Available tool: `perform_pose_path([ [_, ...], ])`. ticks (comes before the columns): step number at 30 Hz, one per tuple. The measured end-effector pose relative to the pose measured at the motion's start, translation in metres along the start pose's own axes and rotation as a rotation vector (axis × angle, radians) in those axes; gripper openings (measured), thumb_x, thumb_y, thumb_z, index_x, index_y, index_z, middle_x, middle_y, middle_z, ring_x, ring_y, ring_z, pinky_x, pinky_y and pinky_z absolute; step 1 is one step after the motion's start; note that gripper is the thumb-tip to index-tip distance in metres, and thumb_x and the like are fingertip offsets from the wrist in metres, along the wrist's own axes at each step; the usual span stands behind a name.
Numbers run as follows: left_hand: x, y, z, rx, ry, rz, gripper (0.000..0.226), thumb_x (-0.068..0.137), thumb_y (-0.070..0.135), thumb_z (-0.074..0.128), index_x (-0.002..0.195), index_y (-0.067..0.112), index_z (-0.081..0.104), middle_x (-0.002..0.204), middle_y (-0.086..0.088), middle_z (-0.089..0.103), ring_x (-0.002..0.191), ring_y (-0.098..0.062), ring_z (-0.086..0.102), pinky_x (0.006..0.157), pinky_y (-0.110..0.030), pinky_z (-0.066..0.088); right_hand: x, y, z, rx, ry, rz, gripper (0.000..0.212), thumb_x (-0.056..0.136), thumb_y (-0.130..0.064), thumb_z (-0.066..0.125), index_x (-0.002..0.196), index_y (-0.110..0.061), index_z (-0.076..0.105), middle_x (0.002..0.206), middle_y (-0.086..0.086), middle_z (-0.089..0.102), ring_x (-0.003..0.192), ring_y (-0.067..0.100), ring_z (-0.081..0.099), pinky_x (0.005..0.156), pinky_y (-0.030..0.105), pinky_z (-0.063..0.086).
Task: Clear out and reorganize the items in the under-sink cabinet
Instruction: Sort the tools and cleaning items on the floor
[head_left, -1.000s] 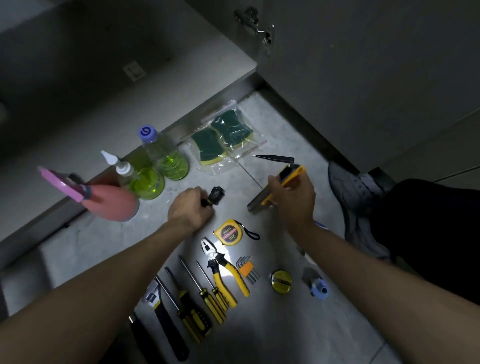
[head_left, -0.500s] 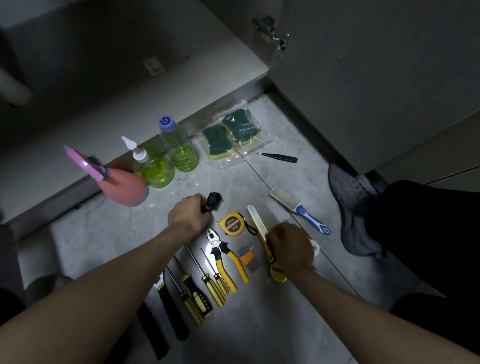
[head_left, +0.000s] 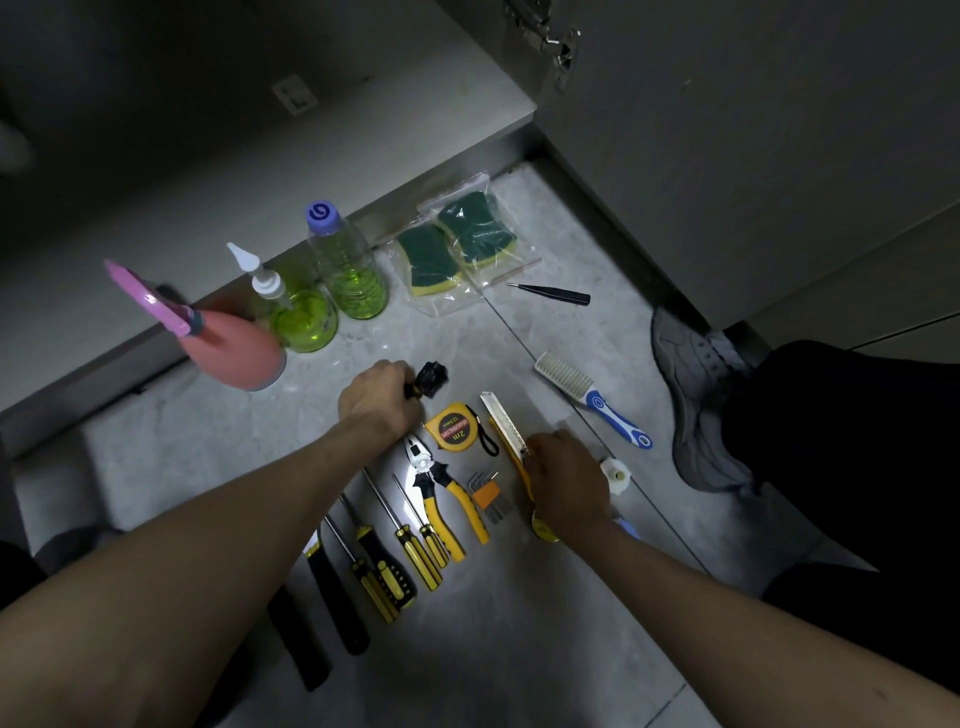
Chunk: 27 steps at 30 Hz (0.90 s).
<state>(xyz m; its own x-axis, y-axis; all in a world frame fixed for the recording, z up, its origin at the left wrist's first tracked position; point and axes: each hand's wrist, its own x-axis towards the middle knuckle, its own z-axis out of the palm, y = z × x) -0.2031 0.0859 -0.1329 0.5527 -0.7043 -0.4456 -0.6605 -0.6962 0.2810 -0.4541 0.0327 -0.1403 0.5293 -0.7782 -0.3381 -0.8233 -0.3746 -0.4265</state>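
Tools lie in a row on the grey floor in front of the open cabinet (head_left: 260, 171). My left hand (head_left: 382, 397) grips a small tool with a black head (head_left: 432, 378) that sticks out to the right of my fist. My right hand (head_left: 563, 478) rests on the handle of a yellow utility knife (head_left: 503, 423), which lies flat beside the yellow tape measure (head_left: 453, 427). Yellow-handled pliers (head_left: 441, 488), a hex key set (head_left: 485, 493) and several screwdrivers (head_left: 400, 540) lie between my forearms.
A pink spray bottle (head_left: 228, 348), two green bottles (head_left: 348, 270), bagged sponges (head_left: 457, 244) and black tweezers (head_left: 553, 294) line the cabinet's edge. A white and blue brush (head_left: 592, 400), a white roll (head_left: 615, 473), my grey shoe (head_left: 696, 389) and the open cabinet door (head_left: 727, 130) are to the right.
My right hand brought the utility knife down from mid-air and laid it on the floor beside the tape measure, uncovering the brush. My left hand stayed on its tool.
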Motion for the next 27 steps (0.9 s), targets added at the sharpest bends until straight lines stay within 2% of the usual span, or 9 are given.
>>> perform_pose_path([
  [3, 0.0, -0.001, 0.002, 0.002, 0.009, 0.002, 0.037, 0.08, 0.022, 0.067, 0.117, 0.026, 0.064, 0.118, -0.004, 0.061, 0.11, -0.032, 0.059, 0.075, -0.032, 0.043, -0.006, 0.0, -0.007, -0.062, 0.001, -0.027, 0.022, 0.1, -0.026, 0.055, 0.118, -0.019, 0.064, 0.115, 0.002, 0.059, 0.107, 0.021, 0.055, 0.083, 0.033, 0.049],
  [5, 0.0, -0.001, 0.002, -0.001, 0.017, 0.003, 0.037, 0.081, 0.022, 0.067, 0.118, 0.026, 0.064, 0.12, -0.005, 0.059, 0.111, -0.031, 0.059, 0.076, -0.033, 0.043, -0.015, 0.001, -0.011, -0.143, 0.037, -0.094, 0.017, 0.099, -0.027, 0.059, 0.111, -0.017, 0.065, 0.111, 0.002, 0.06, 0.103, 0.022, 0.056, 0.08, 0.033, 0.047],
  [7, 0.0, -0.001, 0.002, 0.0, 0.015, 0.007, 0.038, 0.083, 0.021, 0.067, 0.12, 0.025, 0.062, 0.122, -0.005, 0.057, 0.113, -0.031, 0.057, 0.081, -0.036, 0.046, -0.031, 0.001, -0.018, -0.088, 0.039, -0.021, 0.02, 0.096, -0.036, 0.061, 0.105, -0.019, 0.064, 0.106, -0.001, 0.058, 0.1, 0.02, 0.055, 0.073, 0.035, 0.048],
  [11, 0.002, 0.001, -0.002, 0.002, 0.013, 0.007, 0.038, 0.084, 0.022, 0.066, 0.121, 0.024, 0.061, 0.124, -0.006, 0.055, 0.116, -0.03, 0.055, 0.086, -0.038, 0.048, -0.064, 0.012, -0.011, -0.181, -0.17, 0.017, 0.048, 0.084, -0.046, 0.071, 0.125, -0.027, 0.054, 0.125, -0.005, 0.05, 0.114, 0.015, 0.051, 0.08, 0.033, 0.053],
  [13, 0.004, 0.001, -0.005, 0.011, 0.013, 0.006, 0.037, 0.085, 0.022, 0.066, 0.121, 0.024, 0.062, 0.124, -0.006, 0.055, 0.115, -0.03, 0.055, 0.086, -0.038, 0.048, -0.072, 0.014, -0.01, -0.234, -0.193, 0.013, 0.048, 0.088, -0.044, 0.066, 0.131, -0.028, 0.05, 0.13, -0.006, 0.049, 0.117, 0.014, 0.051, 0.083, 0.029, 0.052],
  [16, 0.006, 0.0, -0.008, 0.01, 0.007, 0.001, 0.036, 0.086, 0.022, 0.065, 0.122, 0.024, 0.063, 0.123, -0.006, 0.055, 0.115, -0.03, 0.055, 0.086, -0.039, 0.049, -0.079, 0.016, -0.02, -0.233, -0.138, -0.021, 0.039, 0.087, -0.043, 0.062, 0.123, -0.03, 0.053, 0.121, -0.009, 0.051, 0.109, 0.013, 0.054, 0.076, 0.028, 0.05],
  [18, 0.008, -0.002, -0.012, 0.008, 0.002, -0.013, 0.036, 0.086, 0.021, 0.064, 0.122, 0.024, 0.063, 0.124, -0.006, 0.055, 0.117, -0.029, 0.053, 0.089, -0.04, 0.049, -0.076, 0.011, -0.03, -0.11, -0.073, -0.041, 0.037, 0.081, -0.043, 0.066, 0.112, -0.03, 0.052, 0.109, -0.011, 0.049, 0.098, 0.014, 0.056, 0.068, 0.031, 0.049],
  [22, 0.014, -0.008, -0.016, -0.008, 0.021, -0.054, 0.037, 0.083, 0.02, 0.063, 0.119, 0.025, 0.063, 0.122, -0.005, 0.055, 0.119, -0.029, 0.051, 0.092, -0.04, 0.047, -0.02, -0.018, -0.043, 0.042, 0.107, -0.115, 0.043, 0.081, -0.044, 0.073, 0.115, -0.026, 0.053, 0.107, -0.008, 0.053, 0.094, 0.012, 0.055, 0.067, 0.03, 0.045],
  [27, 0.02, -0.033, -0.022, -0.007, 0.058, -0.073, 0.029, 0.082, 0.017, 0.061, 0.11, 0.024, 0.063, 0.118, -0.005, 0.055, 0.116, -0.029, 0.051, 0.086, -0.039, 0.045, 0.087, -0.071, -0.026, -0.003, 0.09, -0.227, 0.041, 0.087, -0.042, 0.068, 0.12, -0.022, 0.054, 0.116, -0.001, 0.053, 0.107, 0.019, 0.05, 0.079, 0.031, 0.045],
])
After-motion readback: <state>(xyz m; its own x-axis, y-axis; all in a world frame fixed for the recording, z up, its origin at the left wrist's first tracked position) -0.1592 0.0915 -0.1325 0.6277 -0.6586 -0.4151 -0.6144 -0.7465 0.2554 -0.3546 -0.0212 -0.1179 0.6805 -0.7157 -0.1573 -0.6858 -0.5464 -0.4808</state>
